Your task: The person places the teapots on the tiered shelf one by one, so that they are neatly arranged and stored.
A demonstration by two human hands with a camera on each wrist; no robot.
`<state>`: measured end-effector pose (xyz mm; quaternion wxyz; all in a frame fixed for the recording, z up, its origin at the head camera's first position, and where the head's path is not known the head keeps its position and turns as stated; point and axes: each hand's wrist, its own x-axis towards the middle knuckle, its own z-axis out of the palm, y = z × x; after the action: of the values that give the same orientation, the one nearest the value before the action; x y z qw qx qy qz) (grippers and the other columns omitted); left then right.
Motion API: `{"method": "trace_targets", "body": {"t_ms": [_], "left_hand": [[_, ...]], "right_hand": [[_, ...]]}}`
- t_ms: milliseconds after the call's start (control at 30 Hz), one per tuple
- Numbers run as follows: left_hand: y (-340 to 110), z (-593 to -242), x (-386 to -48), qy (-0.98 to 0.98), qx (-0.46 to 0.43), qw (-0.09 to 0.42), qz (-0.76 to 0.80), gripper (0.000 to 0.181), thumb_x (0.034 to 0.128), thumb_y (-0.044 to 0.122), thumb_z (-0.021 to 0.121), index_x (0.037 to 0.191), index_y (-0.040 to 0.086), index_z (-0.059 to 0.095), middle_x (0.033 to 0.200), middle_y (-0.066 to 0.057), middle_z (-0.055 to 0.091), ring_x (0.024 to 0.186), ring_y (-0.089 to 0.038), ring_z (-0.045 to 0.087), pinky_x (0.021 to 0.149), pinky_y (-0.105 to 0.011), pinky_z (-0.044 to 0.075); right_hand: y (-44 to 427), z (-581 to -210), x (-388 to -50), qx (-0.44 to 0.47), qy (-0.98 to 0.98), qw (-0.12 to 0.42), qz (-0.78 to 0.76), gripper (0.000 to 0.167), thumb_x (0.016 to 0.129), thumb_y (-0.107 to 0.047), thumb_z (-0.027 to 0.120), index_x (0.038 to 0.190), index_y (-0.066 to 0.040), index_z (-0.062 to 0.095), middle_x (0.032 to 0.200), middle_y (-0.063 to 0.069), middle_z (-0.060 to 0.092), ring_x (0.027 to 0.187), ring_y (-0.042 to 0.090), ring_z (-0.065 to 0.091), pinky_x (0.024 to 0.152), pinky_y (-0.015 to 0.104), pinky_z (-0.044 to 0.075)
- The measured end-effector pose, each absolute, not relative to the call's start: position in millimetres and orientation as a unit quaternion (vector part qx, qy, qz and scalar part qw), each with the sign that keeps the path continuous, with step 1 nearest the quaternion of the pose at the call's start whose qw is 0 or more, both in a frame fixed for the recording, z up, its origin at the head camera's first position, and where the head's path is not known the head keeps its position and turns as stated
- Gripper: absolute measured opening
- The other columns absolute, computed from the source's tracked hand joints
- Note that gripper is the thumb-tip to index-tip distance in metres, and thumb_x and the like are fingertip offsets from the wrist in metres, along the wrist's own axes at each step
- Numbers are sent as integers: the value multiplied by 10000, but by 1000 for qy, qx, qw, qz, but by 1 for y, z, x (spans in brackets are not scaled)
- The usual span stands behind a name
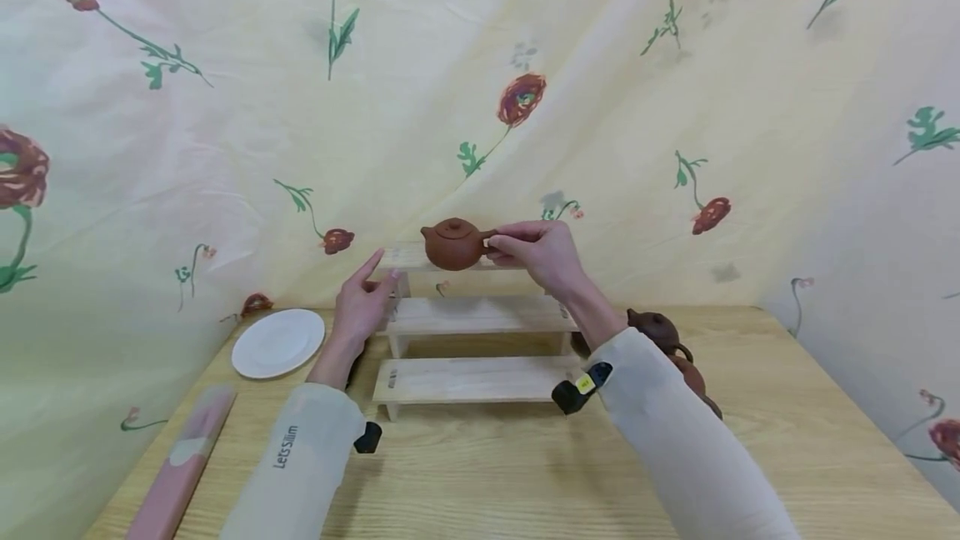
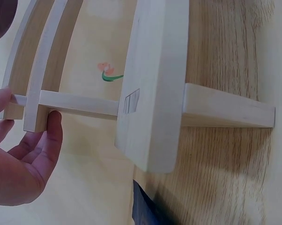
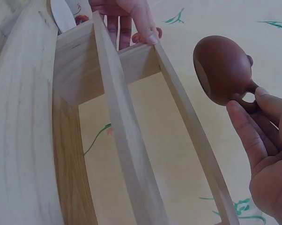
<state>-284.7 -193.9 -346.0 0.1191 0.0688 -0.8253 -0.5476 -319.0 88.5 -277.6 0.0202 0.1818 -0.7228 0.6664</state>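
A reddish-brown clay teapot (image 1: 453, 247) is in the air just above the top board of a three-tier wooden display shelf (image 1: 480, 315). My right hand (image 1: 542, 252) pinches its handle between thumb and fingers. In the right wrist view the teapot (image 3: 221, 70) is tilted and apart from the boards. My left hand (image 1: 362, 304) is at the shelf's upper left end. The left wrist view shows that hand (image 2: 26, 164) with thumb and fingers around the ends of the upper boards, gripping the shelf (image 2: 152, 84).
Right of the shelf, partly behind my right arm, are a dark teapot (image 1: 654, 329) and a reddish-brown one (image 1: 692, 377). At the left lie a white plate (image 1: 277, 343) and a pink roll-like item (image 1: 183, 465). Floral cloth (image 1: 420, 107) hangs behind the wooden table (image 1: 480, 482).
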Motion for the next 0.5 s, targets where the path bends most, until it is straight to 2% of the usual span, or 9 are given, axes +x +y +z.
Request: {"method": "trace_targets", "body": {"t_ms": [200, 367, 500], "left_hand": [[-193, -344, -284, -821, 70, 116, -555, 602, 1059, 391, 630, 1623, 309, 436, 1050, -90, 628, 833, -136, 543, 669, -244, 450], [-193, -345, -285, -819, 71, 116, -558, 598, 1063, 390, 625, 1625, 316, 433, 1073, -104, 633, 858, -146, 543, 680, -249, 447], [-194, -345, -285, -815, 69, 118, -562, 595, 1059, 383, 633, 1620, 319, 441, 1025, -84, 618, 842, -136, 542, 689, -261, 455]], "right_hand": [[70, -274, -334, 188, -716, 10, 672, 235, 994, -32, 716, 1181, 106, 752, 1136, 280, 763, 818, 146, 799, 803, 332, 636], [58, -275, -347, 180, -727, -5, 663, 240, 994, -48, 723, 1188, 90, 758, 1127, 274, 767, 822, 162, 801, 800, 325, 634], [51, -275, -354, 173, -730, -12, 661, 246, 986, -48, 734, 1188, 91, 758, 1135, 295, 758, 805, 155, 794, 798, 324, 635]]}}
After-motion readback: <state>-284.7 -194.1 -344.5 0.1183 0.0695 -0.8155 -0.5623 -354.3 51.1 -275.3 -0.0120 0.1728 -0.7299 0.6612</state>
